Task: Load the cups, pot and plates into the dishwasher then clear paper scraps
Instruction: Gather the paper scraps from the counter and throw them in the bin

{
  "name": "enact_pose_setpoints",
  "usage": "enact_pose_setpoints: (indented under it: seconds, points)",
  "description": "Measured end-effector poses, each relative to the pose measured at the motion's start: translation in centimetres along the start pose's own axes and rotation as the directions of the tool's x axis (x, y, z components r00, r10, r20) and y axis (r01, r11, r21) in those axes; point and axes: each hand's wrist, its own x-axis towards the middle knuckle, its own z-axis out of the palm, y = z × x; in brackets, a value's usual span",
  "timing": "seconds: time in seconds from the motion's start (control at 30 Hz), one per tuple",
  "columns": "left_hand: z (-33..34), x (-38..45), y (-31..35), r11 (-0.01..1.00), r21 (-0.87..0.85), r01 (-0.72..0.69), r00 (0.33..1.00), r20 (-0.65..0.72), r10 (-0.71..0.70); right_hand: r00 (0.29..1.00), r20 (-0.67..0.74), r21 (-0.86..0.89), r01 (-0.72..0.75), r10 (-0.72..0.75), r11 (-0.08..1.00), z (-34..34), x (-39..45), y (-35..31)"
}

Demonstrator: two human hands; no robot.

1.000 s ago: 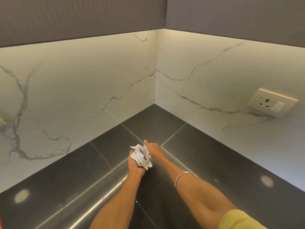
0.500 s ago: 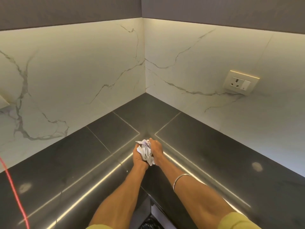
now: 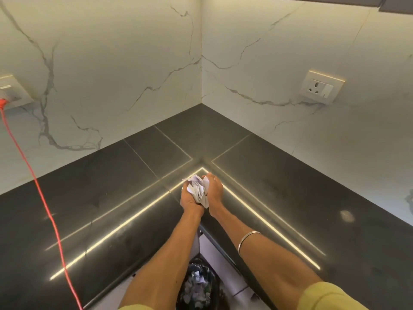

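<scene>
Both hands, left hand (image 3: pixel 190 199) and right hand (image 3: pixel 214 191), have their grip clamped on crumpled paper scraps (image 3: pixel 197 190) above the counter's (image 3: pixel 111 198) inner corner edge.

Head view, looking down into counter (image 3: pixel 93 198) corner, hands (image 3: pixel 201 193) near

paper scraps (image 3: pixel 197 191) between hands (image 3: pixel 201 195) | over countertop (image 3: pixel 111 198) corner | bin (image 3: pixel 197 287) below

Dark counter (image 3: pixel 290 198) bare; red cable (image 3: pixel 42 198) crosses left side.
</scene>
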Motion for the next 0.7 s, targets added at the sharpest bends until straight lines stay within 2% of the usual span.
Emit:
enact_pose_setpoints:
  seconds: [0.07,0.13,0.27,0.37,0.53,0.7]
  points:
    - [-0.7,-1.7,0.6,0.996,0.067,-0.062,0.997,-0.042,0.064,1.000,-0.019,0.069,0.002,0.000,0.998,0.3,-1.7,0.7]
    - [-1.8,-3.6,1.0,0.988,0.125,-0.089,0.993,-0.065,0.098,0.998,-0.043,0.045,0.049,-0.047,0.998,0.9,-3.5,1.5]
    - [-5.6,-6.0,1.9,0.992,0.110,-0.062,0.997,-0.041,0.067,0.991,-0.020,-0.093,0.130,-0.133,0.987,1.6,-7.5,3.8]
    - [-8.7,-7.6,2.6,0.991,0.124,-0.050,0.997,-0.053,0.057,0.990,-0.006,-0.160,0.138,-0.140,0.977,1.3,-10.4,5.7]
    - [-12.7,-10.6,2.6,0.991,0.133,0.008,0.996,-0.090,0.004,0.989,-0.033,-0.212,0.133,-0.143,0.968,0.5,-13.9,9.3]
    - [-15.6,-11.1,2.1,0.985,0.174,0.004,0.994,-0.110,0.016,0.992,-0.014,-0.184,0.117,-0.122,0.976,-0.6,-15.9,11.2]
